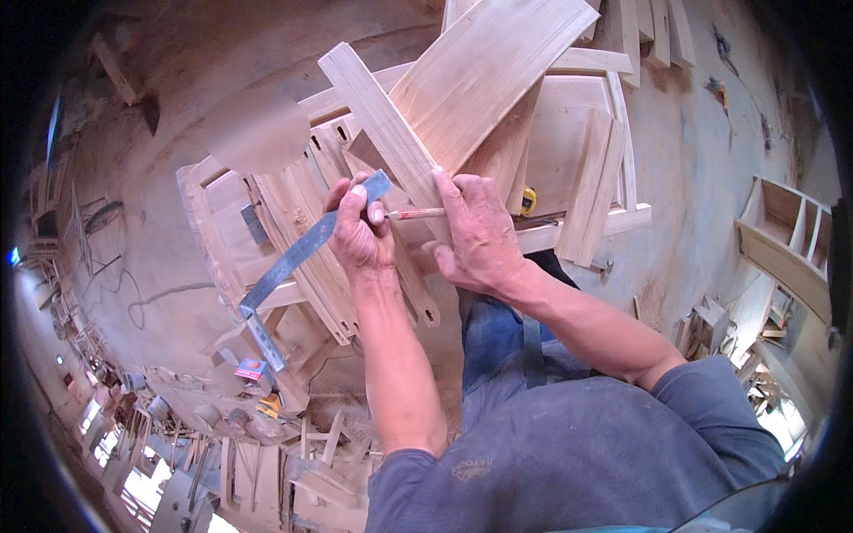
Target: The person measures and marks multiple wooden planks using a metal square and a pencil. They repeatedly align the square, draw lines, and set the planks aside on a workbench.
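Right hand [478,229] holds a pencil [425,213] bearing red markings.

Clothing of the worker, seen from above. The upper garment is a dark grey-blue shirt [595,453] of soft, creased cloth, with a small, pale, worn print [480,466] on the front. Its short left sleeve [402,484] and right sleeve [715,404] end above the elbows; the forearms, left hand [362,235] and right hand [482,233] are bare. Below are blue trousers [496,333], unevenly faded, with a narrow dark strap [533,351] at the lap. A light-blue edge [733,515] borders the shirt at lower right.
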### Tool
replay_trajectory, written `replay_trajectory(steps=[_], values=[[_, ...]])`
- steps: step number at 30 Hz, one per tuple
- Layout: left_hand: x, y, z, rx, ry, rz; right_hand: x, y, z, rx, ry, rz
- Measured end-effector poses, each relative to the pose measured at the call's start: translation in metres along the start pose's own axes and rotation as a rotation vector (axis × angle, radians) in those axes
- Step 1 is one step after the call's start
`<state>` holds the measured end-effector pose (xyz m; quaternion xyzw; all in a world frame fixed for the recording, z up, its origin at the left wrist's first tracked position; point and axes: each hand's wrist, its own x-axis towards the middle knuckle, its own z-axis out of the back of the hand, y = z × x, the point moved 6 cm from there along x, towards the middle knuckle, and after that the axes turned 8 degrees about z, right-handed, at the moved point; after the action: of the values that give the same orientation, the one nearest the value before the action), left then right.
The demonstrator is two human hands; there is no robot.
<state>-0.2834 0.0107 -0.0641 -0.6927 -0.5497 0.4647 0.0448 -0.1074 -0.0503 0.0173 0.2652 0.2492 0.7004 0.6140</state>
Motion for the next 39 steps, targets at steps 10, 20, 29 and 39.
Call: replay_trajectory(steps=[10,20,29,39], values=[[0.022,0.018,-0.002,-0.068,0.084,-0.030,-0.012,-0.004,0.005,0.097,-0.034,-0.012],[0.027,0.023,0.002,-0.074,0.162,-0.108,0.000,-0.005,0.029,0.708,-0.212,-0.158],[0.025,0.019,0.001,-0.004,0.188,-0.136,0.017,0.001,0.043,0.901,0.100,-0.012],[0.026,0.020,0.002,-0.025,0.172,-0.151,0.026,0.021,0.051,0.340,0.022,0.270]])
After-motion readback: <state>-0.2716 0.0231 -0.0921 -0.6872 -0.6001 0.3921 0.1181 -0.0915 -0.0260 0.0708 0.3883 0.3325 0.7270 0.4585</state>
